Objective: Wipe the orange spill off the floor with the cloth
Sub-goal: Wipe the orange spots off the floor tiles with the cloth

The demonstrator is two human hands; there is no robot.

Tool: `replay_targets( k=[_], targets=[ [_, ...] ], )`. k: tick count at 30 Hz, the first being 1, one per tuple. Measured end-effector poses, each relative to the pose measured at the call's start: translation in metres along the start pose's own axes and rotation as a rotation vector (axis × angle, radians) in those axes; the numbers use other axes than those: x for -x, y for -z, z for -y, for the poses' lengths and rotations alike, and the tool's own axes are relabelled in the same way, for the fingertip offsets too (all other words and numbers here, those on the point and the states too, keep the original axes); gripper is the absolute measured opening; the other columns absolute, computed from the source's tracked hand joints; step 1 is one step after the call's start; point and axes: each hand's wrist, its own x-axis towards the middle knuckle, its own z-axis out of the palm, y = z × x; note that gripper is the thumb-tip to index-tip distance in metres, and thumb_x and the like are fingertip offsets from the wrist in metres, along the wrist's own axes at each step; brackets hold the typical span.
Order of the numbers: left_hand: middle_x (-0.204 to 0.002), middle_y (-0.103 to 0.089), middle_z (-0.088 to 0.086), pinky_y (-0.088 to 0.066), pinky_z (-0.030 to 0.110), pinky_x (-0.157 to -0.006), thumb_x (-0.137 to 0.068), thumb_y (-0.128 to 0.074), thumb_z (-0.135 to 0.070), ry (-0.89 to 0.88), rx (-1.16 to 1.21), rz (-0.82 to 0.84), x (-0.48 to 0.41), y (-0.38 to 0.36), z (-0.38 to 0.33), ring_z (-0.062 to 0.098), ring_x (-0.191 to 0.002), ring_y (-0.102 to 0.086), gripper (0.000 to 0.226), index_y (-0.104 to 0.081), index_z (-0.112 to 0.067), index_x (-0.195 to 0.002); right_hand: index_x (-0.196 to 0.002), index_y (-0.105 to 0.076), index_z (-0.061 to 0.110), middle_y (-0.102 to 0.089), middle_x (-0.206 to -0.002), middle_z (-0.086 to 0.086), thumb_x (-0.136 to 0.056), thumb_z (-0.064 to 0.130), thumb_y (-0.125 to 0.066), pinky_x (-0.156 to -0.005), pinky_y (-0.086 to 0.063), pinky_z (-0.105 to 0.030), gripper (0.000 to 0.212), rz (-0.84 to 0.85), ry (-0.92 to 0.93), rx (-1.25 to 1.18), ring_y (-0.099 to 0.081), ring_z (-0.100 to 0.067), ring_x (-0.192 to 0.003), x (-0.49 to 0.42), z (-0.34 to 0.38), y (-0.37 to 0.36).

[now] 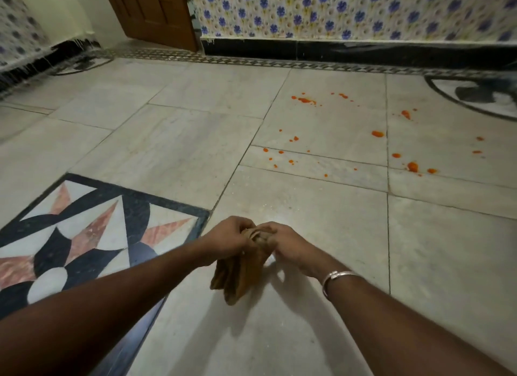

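Observation:
A brown cloth [240, 272] hangs bunched between both hands over the pale marble floor. My left hand [229, 237] grips its upper edge from the left. My right hand [285, 242], with a silver bangle on the wrist, grips the same edge from the right. The orange spill [377, 134] lies as scattered drops and blobs on the floor tiles ahead and to the right, well beyond the hands. More blobs sit near a tile joint at the right [412, 166] and further back [305, 100].
A patterned inlay of black, white and pink stone [84, 235] fills the floor at the left. A black skirting [335, 51] runs under the flowered wall ahead. A wooden door [151, 11] stands at the back left. A fan shadow [481, 95] falls at far right.

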Motion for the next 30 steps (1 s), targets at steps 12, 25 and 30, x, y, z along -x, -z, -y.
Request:
replay_targets(
  k=[12, 25, 30],
  targets=[
    [-0.125, -0.066, 0.010, -0.061, 0.031, -0.081, -0.082, -0.081, -0.036, -0.310, 0.446, -0.035, -0.030, 0.100, -0.126, 0.029, -0.112, -0.069, 0.054, -0.061, -0.018, -0.128, -0.127, -0.064, 0.021, -0.071, -0.120, -0.001, -0.087, 0.016, -0.077, -0.093, -0.058, -0.042, 0.042, -0.206, 0.280, -0.092, -0.065, -0.024, -0.112, 0.022, 0.150, 0.105],
    [-0.126, -0.069, 0.012, -0.063, 0.042, -0.093, -0.083, -0.083, -0.012, -0.418, 0.541, -0.023, -0.042, 0.141, -0.275, 0.028, -0.115, -0.071, 0.050, -0.062, -0.011, -0.129, -0.107, -0.065, 0.036, -0.071, -0.109, 0.003, -0.100, 0.027, -0.058, -0.062, -0.061, -0.027, 0.013, -0.409, 0.337, 0.162, -0.074, -0.014, -0.089, 0.085, 0.282, 0.214],
    [-0.125, -0.070, 0.007, -0.066, 0.043, -0.080, -0.085, -0.084, -0.025, -0.345, 0.521, -0.142, -0.062, 0.135, -0.312, 0.027, -0.109, -0.073, 0.063, -0.054, -0.014, -0.139, -0.123, -0.055, 0.035, -0.062, -0.116, 0.004, -0.102, 0.034, -0.056, -0.058, -0.059, -0.031, 0.021, -0.538, 0.344, 0.119, -0.065, -0.018, -0.103, 0.088, 0.280, 0.246]
  ],
)
